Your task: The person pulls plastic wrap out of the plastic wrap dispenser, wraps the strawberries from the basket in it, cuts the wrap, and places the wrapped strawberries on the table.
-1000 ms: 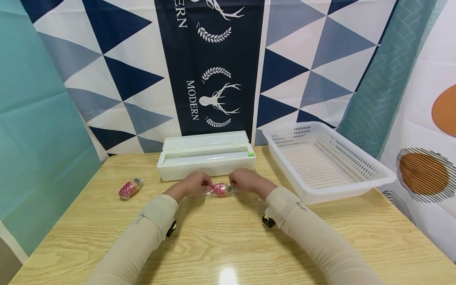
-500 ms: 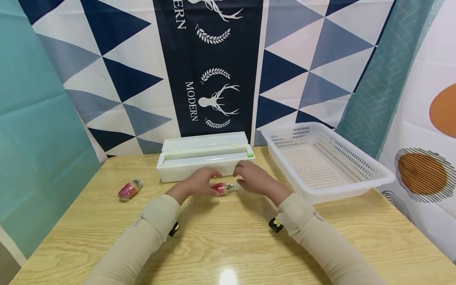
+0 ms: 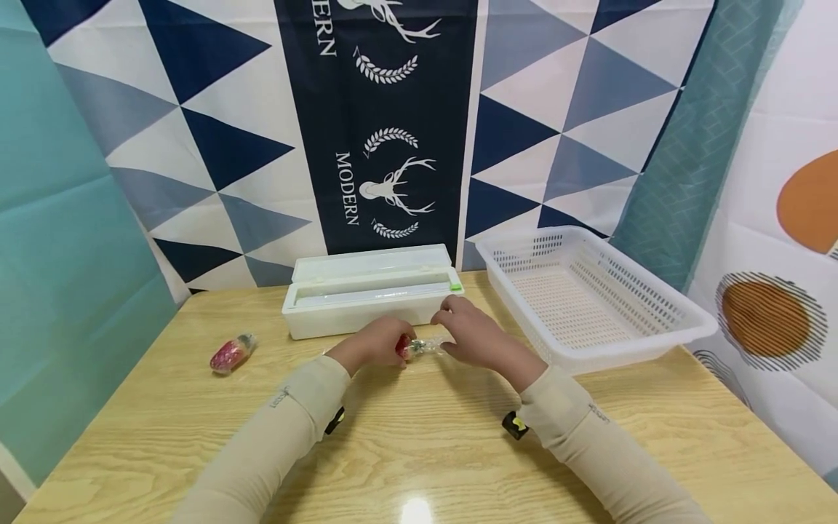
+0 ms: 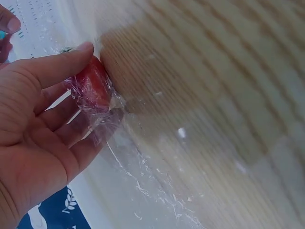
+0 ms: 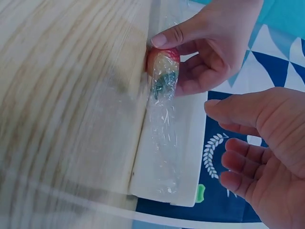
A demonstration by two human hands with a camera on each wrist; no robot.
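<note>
A red strawberry with a green top is wrapped in clear cling film, low over the wooden table. My left hand grips its red end between thumb and fingers. A twisted tail of film runs from the green top toward my right hand. That hand hovers beside the tail, its fingers loosely bent and nothing between them; the right wrist view shows a gap to the film. More loose film trails from the other end in the left wrist view.
Behind the hands stands a white cling film box, its lid raised and a roll inside. Another wrapped strawberry lies at the left of the table. A white perforated basket occupies the back right. Patterned cloth hangs behind.
A second ago both hands pinched the film at the strawberry's ends. Both let go and opened; the left hand then closed around the strawberry, while the right stayed open and drew slightly rightward.
</note>
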